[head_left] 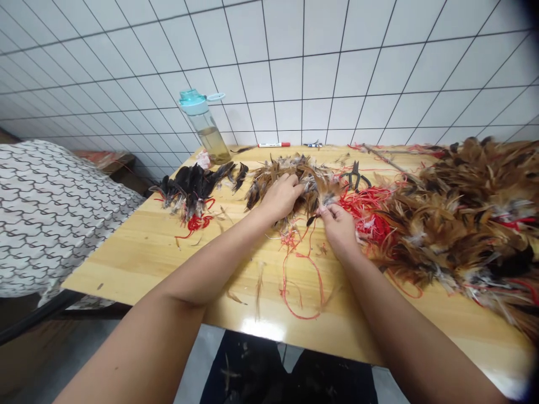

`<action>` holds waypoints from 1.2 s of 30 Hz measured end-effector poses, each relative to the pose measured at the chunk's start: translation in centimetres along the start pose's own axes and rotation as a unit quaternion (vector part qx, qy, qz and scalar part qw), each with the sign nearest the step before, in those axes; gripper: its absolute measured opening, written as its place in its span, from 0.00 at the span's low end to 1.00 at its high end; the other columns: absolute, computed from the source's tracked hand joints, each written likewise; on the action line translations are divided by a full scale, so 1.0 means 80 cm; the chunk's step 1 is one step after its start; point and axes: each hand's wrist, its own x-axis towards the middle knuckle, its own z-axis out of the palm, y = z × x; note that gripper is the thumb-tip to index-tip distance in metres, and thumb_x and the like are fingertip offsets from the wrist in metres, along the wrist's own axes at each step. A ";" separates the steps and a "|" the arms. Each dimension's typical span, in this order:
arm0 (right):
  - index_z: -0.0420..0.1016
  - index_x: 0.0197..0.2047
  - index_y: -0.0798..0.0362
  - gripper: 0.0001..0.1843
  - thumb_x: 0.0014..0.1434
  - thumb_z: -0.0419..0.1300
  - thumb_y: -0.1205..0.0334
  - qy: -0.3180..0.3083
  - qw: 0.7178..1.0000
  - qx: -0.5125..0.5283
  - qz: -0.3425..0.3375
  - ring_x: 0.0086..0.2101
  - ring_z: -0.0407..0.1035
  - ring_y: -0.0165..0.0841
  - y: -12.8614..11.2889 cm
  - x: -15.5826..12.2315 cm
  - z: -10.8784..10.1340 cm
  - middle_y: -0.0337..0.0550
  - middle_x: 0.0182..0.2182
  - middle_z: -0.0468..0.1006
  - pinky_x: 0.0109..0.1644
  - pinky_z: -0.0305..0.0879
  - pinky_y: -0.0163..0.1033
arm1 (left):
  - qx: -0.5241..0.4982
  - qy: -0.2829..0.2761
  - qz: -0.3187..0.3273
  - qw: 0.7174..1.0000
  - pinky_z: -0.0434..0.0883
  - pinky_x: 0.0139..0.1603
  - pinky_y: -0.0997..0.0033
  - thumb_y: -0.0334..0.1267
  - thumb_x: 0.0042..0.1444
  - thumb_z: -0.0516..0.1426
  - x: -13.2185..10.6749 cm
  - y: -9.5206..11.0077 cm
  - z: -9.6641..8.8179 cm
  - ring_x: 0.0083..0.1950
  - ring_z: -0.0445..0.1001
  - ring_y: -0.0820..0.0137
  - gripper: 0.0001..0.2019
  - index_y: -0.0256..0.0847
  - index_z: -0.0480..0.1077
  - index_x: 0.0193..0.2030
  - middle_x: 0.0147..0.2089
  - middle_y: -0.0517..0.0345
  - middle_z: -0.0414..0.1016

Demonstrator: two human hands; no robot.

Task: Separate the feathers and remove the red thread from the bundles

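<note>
My left hand (283,196) rests over a pile of brown feathers (263,177) in the middle of the table, its fingers curled and closed, the tips hidden among the feathers. To its right, my right hand (338,224) pinches a small bunch of feathers (326,193) near the quills. From around that pinch a thin red string (283,286) trails onto the wood and loops toward the front edge. A tangle of red strips (370,210) lies just beyond my right hand.
Tied brown feather bundles (458,219) are heaped at the right. Black feathers (189,188) with red ties lie at the left, near a water bottle (210,134). Black-handled scissors (356,177) and a red marker (273,145) lie toward the tiled wall (282,78).
</note>
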 end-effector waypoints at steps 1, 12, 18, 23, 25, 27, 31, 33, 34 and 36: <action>0.72 0.27 0.53 0.13 0.54 0.55 0.53 0.000 1.000 0.001 0.000 0.27 0.60 0.32 0.000 0.000 0.000 0.37 0.20 0.67 0.34 0.55 0.37 | -0.027 0.017 -0.009 0.999 0.62 0.44 0.66 0.31 0.59 0.51 -0.002 0.000 -0.003 0.45 0.64 0.63 0.09 0.38 0.73 0.36 0.40 0.50 0.69; 0.72 0.24 0.53 0.14 0.53 0.56 0.52 -0.021 0.998 -0.055 -0.014 0.21 0.53 0.28 0.000 -0.014 0.014 0.34 0.16 0.62 0.27 0.48 0.36 | -0.647 0.022 -0.281 0.708 0.61 0.27 0.78 0.43 0.43 0.67 -0.056 0.026 -0.027 0.27 0.67 0.77 0.16 0.36 0.67 0.31 0.26 0.61 0.69; 0.71 0.23 0.52 0.13 0.51 0.56 0.53 -0.044 0.996 -0.078 -0.027 0.23 0.57 0.30 -0.002 -0.017 0.017 0.37 0.18 0.65 0.29 0.52 0.37 | -0.681 -0.044 -0.300 0.667 0.60 0.24 0.79 0.41 0.41 0.69 -0.063 0.035 -0.014 0.23 0.66 0.79 0.18 0.34 0.69 0.33 0.25 0.60 0.71; 0.71 0.22 0.52 0.12 0.52 0.57 0.55 -0.042 0.994 -0.089 -0.048 0.26 0.61 0.31 0.000 -0.016 0.017 0.40 0.21 0.71 0.33 0.56 0.38 | -0.678 -0.050 -0.317 0.662 0.58 0.21 0.80 0.40 0.39 0.70 -0.063 0.039 -0.011 0.21 0.64 0.81 0.18 0.36 0.68 0.33 0.24 0.63 0.70; 0.72 0.22 0.52 0.12 0.52 0.57 0.56 -0.046 0.993 -0.097 -0.050 0.26 0.63 0.32 0.001 -0.016 0.018 0.40 0.22 0.72 0.34 0.57 0.38 | -0.687 -0.045 -0.310 0.655 0.58 0.20 0.80 0.41 0.38 0.70 -0.064 0.041 -0.012 0.20 0.64 0.81 0.19 0.36 0.69 0.34 0.24 0.64 0.69; 0.73 0.23 0.53 0.11 0.52 0.58 0.56 -0.059 0.992 -0.099 -0.050 0.27 0.64 0.32 0.002 -0.015 0.017 0.40 0.22 0.73 0.34 0.58 0.38 | -0.696 -0.038 -0.299 0.651 0.58 0.20 0.80 0.40 0.37 0.70 -0.063 0.043 -0.013 0.21 0.64 0.81 0.19 0.36 0.68 0.33 0.23 0.65 0.69; 0.72 0.24 0.53 0.11 0.52 0.58 0.55 -0.091 0.990 -0.089 -0.054 0.26 0.64 0.32 0.002 -0.012 0.015 0.40 0.22 0.72 0.33 0.58 0.37 | -0.701 -0.033 -0.285 0.653 0.59 0.22 0.80 0.40 0.37 0.70 -0.064 0.045 -0.015 0.21 0.63 0.82 0.18 0.36 0.67 0.30 0.23 0.66 0.68; 0.71 0.23 0.52 0.11 0.52 0.57 0.55 -0.106 0.988 -0.091 -0.060 0.27 0.64 0.32 0.000 -0.012 0.014 0.40 0.22 0.72 0.34 0.58 0.38 | -0.702 -0.030 -0.280 0.654 0.59 0.23 0.80 0.40 0.37 0.70 -0.064 0.044 -0.015 0.22 0.64 0.81 0.19 0.36 0.67 0.32 0.24 0.66 0.68; 0.71 0.23 0.52 0.11 0.52 0.57 0.55 -0.113 0.987 -0.097 -0.066 0.27 0.64 0.33 -0.001 -0.012 0.014 0.40 0.22 0.72 0.34 0.58 0.38 | -0.703 -0.032 -0.279 0.654 0.59 0.23 0.80 0.40 0.37 0.70 -0.065 0.043 -0.015 0.22 0.65 0.81 0.20 0.36 0.66 0.33 0.24 0.65 0.69; 0.68 0.22 0.52 0.11 0.52 0.55 0.56 -0.125 0.982 -0.117 -0.082 0.28 0.64 0.33 -0.003 -0.012 0.013 0.40 0.22 0.70 0.34 0.57 0.38 | -0.703 -0.049 -0.275 0.654 0.59 0.23 0.79 0.40 0.37 0.71 -0.065 0.040 -0.015 0.22 0.66 0.80 0.22 0.37 0.65 0.33 0.24 0.64 0.70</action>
